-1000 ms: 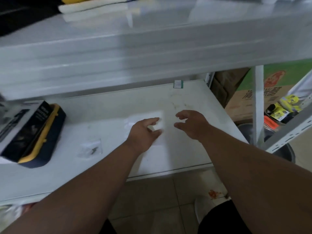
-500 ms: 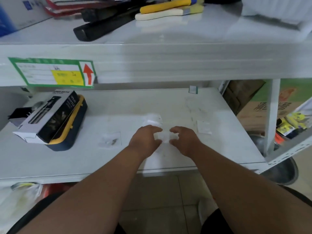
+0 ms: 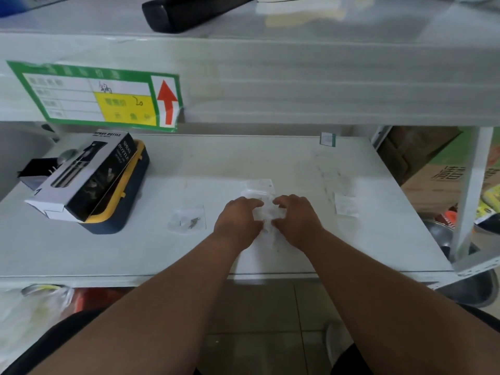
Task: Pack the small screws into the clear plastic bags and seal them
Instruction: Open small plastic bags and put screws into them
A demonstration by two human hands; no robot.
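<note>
Pinching a clear bag (image 3: 266,212) between both hands' fingers (image 3: 254,203) above the shelf (image 3: 243,161).

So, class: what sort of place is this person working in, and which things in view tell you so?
Probably a stockroom or warehouse packing spot. White metal shelving carries a green stock label with a red arrow, boxed goods like the spray bottle box sit on it, and cardboard cartons stand behind.

Spray bottle box (image 3: 89,174): lies on my yellow-and-blue case (image 3: 127,196), far left.
Shelf label (image 3: 102,97): green-edged, red arrow, above.
</note>
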